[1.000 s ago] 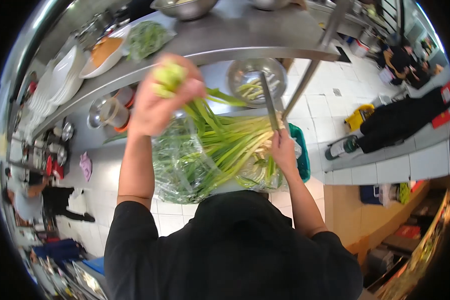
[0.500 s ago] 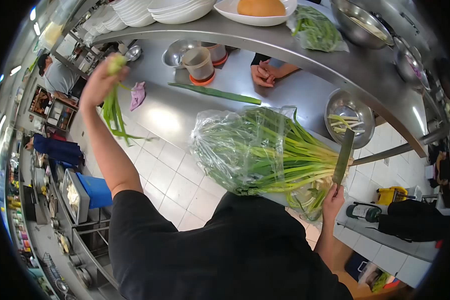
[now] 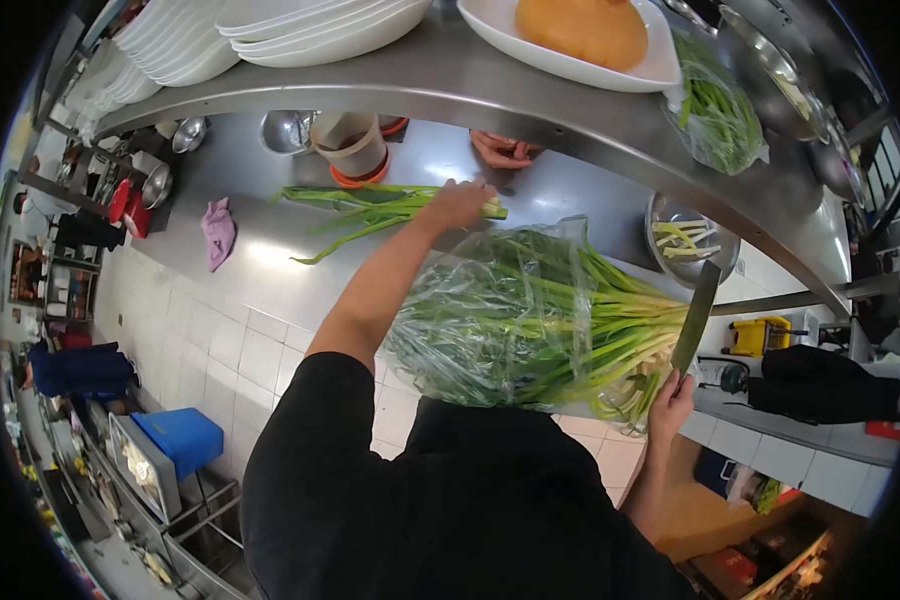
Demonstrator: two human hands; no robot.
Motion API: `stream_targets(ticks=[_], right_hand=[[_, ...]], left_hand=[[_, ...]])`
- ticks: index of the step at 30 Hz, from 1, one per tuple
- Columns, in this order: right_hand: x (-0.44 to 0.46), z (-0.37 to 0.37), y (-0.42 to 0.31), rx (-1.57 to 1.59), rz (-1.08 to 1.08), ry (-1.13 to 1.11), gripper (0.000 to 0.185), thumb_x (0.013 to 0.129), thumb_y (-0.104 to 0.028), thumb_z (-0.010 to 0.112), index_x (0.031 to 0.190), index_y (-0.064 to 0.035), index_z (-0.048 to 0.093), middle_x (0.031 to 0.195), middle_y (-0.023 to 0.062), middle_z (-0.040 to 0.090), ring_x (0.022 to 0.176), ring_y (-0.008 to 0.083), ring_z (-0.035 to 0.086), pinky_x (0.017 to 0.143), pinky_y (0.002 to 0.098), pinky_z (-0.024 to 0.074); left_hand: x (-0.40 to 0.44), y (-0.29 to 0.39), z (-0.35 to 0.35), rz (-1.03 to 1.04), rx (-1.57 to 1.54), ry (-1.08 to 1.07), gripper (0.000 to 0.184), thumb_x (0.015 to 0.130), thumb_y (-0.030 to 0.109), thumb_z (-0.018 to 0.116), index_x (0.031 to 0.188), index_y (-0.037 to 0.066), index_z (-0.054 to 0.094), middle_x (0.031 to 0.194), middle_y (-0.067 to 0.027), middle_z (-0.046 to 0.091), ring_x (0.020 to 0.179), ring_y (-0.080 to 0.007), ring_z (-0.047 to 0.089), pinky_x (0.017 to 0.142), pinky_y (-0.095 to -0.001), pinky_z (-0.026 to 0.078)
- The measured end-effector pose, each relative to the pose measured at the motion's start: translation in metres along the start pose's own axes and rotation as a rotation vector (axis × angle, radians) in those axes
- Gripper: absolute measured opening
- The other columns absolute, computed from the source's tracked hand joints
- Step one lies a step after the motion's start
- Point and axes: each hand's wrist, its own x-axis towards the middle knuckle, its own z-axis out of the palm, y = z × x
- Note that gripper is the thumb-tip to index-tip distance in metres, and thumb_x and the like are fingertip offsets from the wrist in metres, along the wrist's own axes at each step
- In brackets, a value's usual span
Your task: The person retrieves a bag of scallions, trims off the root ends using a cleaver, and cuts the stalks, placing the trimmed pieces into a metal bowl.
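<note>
My left hand (image 3: 462, 204) is closed around the pale ends of some green onions (image 3: 370, 206), whose leaves lie leftward on the steel counter (image 3: 290, 270). In my right hand (image 3: 672, 400) is the handle of a knife (image 3: 696, 318), its blade pointing up and away. Between my hands lies a large bunch of green onions (image 3: 570, 310), its leaves partly in a clear plastic bag (image 3: 470, 320) and its pale root ends toward the knife. Cut white pieces (image 3: 684, 238) sit in a metal bowl (image 3: 726, 252) beyond the knife.
Across the counter, a person's hands (image 3: 505, 148) rest near a plastic container (image 3: 352, 146). A pink cloth (image 3: 218, 232) lies at the left. Overhead runs a steel shelf (image 3: 390, 88) with white dishes (image 3: 330, 35) and bagged greens (image 3: 715, 110). A blue bin (image 3: 182, 440) stands lower left.
My left hand swung out left with the green onions, then came back and lowered them onto the counter. The knife stays in my right hand. The head view has turned.
</note>
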Motion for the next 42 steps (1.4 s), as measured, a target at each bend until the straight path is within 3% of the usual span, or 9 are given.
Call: stream_targets(ticks=[10, 13, 17, 23, 26, 28, 32, 38, 42], right_hand=[[-0.008, 0.004, -0.014, -0.021, 0.019, -0.027, 0.029, 0.109, -0.023, 0.054, 0.093, 0.0008, 0.052, 0.068, 0.0068, 0.047, 0.062, 0.0122, 0.041, 0.053, 0.0324, 0.0359], [-0.008, 0.007, -0.016, -0.030, 0.039, -0.023, 0.030, 0.109, -0.025, 0.054, 0.098, 0.0026, 0.056, 0.070, 0.0156, 0.053, 0.061, 0.0217, 0.041, 0.056, 0.0371, 0.0399], [-0.001, 0.014, -0.007, -0.053, 0.020, -0.088, 0.032, 0.109, -0.026, 0.054, 0.096, 0.0028, 0.056, 0.071, 0.0161, 0.053, 0.062, 0.0218, 0.041, 0.057, 0.0369, 0.0397], [0.014, 0.018, -0.014, -0.050, -0.031, -0.115, 0.030, 0.109, -0.025, 0.052, 0.097, 0.0015, 0.055, 0.069, 0.0177, 0.055, 0.059, 0.0249, 0.043, 0.055, 0.0389, 0.0393], [0.019, 0.015, -0.012, -0.018, -0.064, -0.066, 0.029, 0.109, -0.025, 0.052, 0.097, 0.0017, 0.055, 0.069, 0.0178, 0.055, 0.059, 0.0244, 0.044, 0.056, 0.0382, 0.0405], [0.020, 0.005, -0.011, -0.043, -0.049, -0.078, 0.029, 0.110, -0.025, 0.051, 0.097, 0.0017, 0.055, 0.070, 0.0180, 0.055, 0.060, 0.0231, 0.045, 0.056, 0.0368, 0.0410], [0.018, -0.007, -0.001, -0.024, 0.013, -0.062, 0.029, 0.110, -0.024, 0.052, 0.098, 0.0024, 0.055, 0.070, 0.0169, 0.053, 0.062, 0.0181, 0.044, 0.054, 0.0352, 0.0399], [0.010, 0.001, 0.009, 0.048, 0.044, -0.042, 0.032, 0.109, -0.027, 0.054, 0.098, 0.0031, 0.057, 0.070, 0.0129, 0.051, 0.064, 0.0184, 0.041, 0.057, 0.0343, 0.0402], [0.007, 0.014, -0.004, 0.058, 0.015, -0.014, 0.033, 0.109, -0.028, 0.054, 0.097, 0.0030, 0.056, 0.071, 0.0145, 0.054, 0.064, 0.0197, 0.042, 0.058, 0.0357, 0.0411]], left_hand=[[-0.066, -0.064, 0.018, -0.034, 0.141, -0.115, 0.049, 0.090, 0.025, 0.066, 0.135, 0.011, 0.055, 0.137, -0.0198, 0.057, 0.124, -0.0361, 0.061, 0.104, -0.0564, 0.046], [-0.136, -0.115, 0.003, -0.176, 0.226, -0.076, 0.059, 0.089, 0.027, 0.069, 0.144, 0.013, 0.052, 0.138, -0.0146, 0.055, 0.122, -0.0362, 0.059, 0.102, -0.0571, 0.046], [-0.188, -0.159, -0.022, -0.269, 0.305, -0.105, 0.055, 0.091, 0.026, 0.068, 0.142, 0.014, 0.052, 0.139, -0.0122, 0.053, 0.122, -0.0354, 0.058, 0.102, -0.0559, 0.046], [-0.173, -0.143, -0.011, -0.121, 0.393, -0.091, 0.048, 0.090, 0.019, 0.064, 0.136, 0.009, 0.054, 0.131, -0.0123, 0.059, 0.122, -0.0354, 0.057, 0.102, -0.0493, 0.046], [-0.164, -0.132, -0.012, -0.041, 0.421, 0.069, 0.042, 0.089, 0.014, 0.062, 0.130, 0.006, 0.055, 0.127, -0.0130, 0.062, 0.123, -0.0355, 0.057, 0.100, -0.0501, 0.048], [-0.178, -0.139, -0.041, -0.154, 0.411, 0.300, 0.039, 0.088, 0.010, 0.061, 0.126, 0.005, 0.056, 0.123, -0.0148, 0.063, 0.119, -0.0369, 0.059, 0.098, -0.0525, 0.049], [-0.226, -0.168, -0.129, -0.440, 0.182, 0.354, 0.041, 0.086, 0.004, 0.057, 0.127, 0.004, 0.054, 0.122, -0.0194, 0.063, 0.113, -0.0426, 0.060, 0.096, -0.0551, 0.048], [-0.286, -0.184, -0.239, -0.430, 0.898, 0.610, 0.036, 0.086, 0.009, 0.058, 0.122, 0.007, 0.057, 0.114, -0.0111, 0.061, 0.105, -0.0340, 0.057, 0.091, -0.0459, 0.046], [-0.275, -0.170, -0.204, -0.459, 0.893, 0.539, 0.031, 0.089, 0.013, 0.057, 0.120, 0.009, 0.057, 0.111, -0.0081, 0.061, 0.106, -0.0321, 0.056, 0.093, -0.0509, 0.044]])
